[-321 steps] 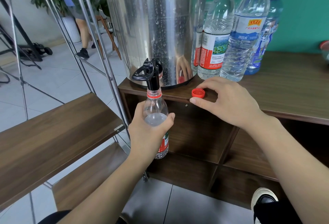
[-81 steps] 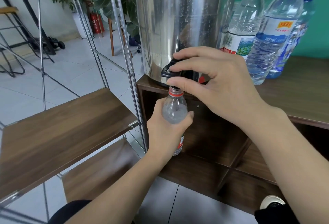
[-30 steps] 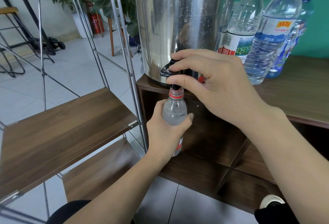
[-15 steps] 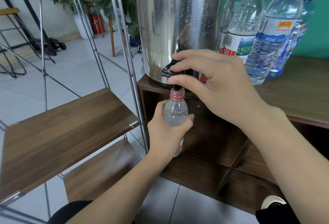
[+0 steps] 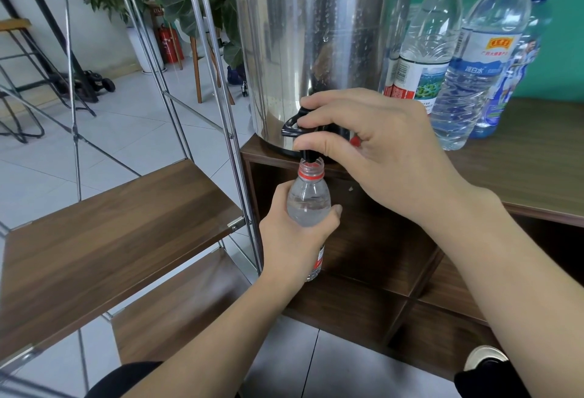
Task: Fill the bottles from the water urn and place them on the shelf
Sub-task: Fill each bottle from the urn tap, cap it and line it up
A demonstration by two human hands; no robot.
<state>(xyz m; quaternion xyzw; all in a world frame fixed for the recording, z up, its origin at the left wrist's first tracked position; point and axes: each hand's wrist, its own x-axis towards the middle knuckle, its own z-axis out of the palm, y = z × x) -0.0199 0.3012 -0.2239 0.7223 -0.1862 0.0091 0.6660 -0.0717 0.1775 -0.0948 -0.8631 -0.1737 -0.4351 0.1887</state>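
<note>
The left hand (image 5: 294,236) is wrapped around the small bottle (image 5: 308,205), fingers and thumb curled round its body, and holds it upright under the black tap (image 5: 297,127) of the water urn (image 5: 311,47). The open neck of the bottle, with a red ring, sits just below the spout. Water fills the bottle up to its shoulder.

The right hand (image 5: 376,157) is on the tap — the index finger lies over the top of the lever and the thumb presses from below, so the hand pinches the lever; the other fingers are curled behind it.

The urn is of shiny steel with drops on its wall, and it stands on the left end of a dark wooden cabinet (image 5: 537,176). Beside the urn, on the right, stand several tall bottles: one with a red cap (image 5: 423,50), one with a white cap and blue label (image 5: 471,75), and one with a blue cap (image 5: 505,81) behind.

At the left is the shelf (image 5: 104,236) — wooden boards in a metal frame, just beside the cabinet.
</note>
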